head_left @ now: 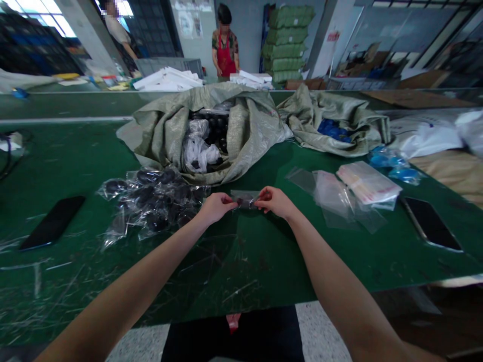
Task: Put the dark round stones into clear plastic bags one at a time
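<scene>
The left hand has thumb and fingers pinched together on the near-nine-o'clock end of a small clear bag, and the right hand has its thumb and fingers closed on the three-o'clock end, so the bag is stretched between them just above or on the green table; which of the two I cannot tell. Something dark shows through the film, its shape unclear. Taking the bag as the centre of the dial, a heap of bagged black pieces lies at nine o'clock, near the left hand, with a dark phone farther out. At eleven o'clock a large open sack holds dark rounded pieces and white plastic wrapping. A smaller sack with blue pieces inside sits towards one to two o'clock. Between two and three are loose clear bags, a stack of flat bags overlapping them, and blue packets beyond; a second phone lies just past three. Across the table, a person in a red apron stands near twelve.
</scene>
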Available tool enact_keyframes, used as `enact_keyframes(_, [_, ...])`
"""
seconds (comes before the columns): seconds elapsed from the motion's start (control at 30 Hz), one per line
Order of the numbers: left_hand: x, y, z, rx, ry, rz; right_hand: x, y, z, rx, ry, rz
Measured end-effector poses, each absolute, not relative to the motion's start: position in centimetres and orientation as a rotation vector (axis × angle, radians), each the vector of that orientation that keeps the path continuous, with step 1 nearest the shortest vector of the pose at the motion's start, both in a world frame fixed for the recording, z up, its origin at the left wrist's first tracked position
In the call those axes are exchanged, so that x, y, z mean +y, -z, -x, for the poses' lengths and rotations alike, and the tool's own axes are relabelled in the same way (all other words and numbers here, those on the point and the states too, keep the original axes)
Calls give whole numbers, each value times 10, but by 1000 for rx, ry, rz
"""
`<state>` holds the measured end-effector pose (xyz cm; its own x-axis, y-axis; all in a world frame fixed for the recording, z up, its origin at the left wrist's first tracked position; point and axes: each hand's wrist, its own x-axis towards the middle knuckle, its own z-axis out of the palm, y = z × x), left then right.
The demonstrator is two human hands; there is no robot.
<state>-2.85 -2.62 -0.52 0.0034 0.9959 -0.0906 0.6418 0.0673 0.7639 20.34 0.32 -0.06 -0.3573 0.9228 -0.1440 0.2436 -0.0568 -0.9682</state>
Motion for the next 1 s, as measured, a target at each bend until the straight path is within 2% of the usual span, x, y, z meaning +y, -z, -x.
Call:
enact_keyframes(0.43, [-27, -2, 18, 1446, -823, -1480, 0, -7, -204, -1506, -1576, 1200])
enact_keyframes(0.6, [-40, -21, 24, 1337, -761, -1345, -5, -12, -203, -1370, -1818, 934])
enact_keyframes(0.7, [-51, -46, 46, 1424, -725, -1540, -10, -17, -201, -1370, -1835, 943])
enact_keyframes(0.8, [-70, -74, 88, 1742, -649, -1912, -9, -27, -207, -1378, -1685, 1046])
enact_keyframes(0.87, [-84, -89, 116, 2142, -507, -2115, -3, -34, -216, -1424, -1489, 1222])
enact_keyframes(0.93, [-95, -98, 134, 2355, -219, -2195, 7, -38, -228, -1553, -1203, 1474])
enact_keyframes(1.0, [-97, -105, 136, 2366, -29, -2242, 21, -36, -241, -1721, -759, 1739])
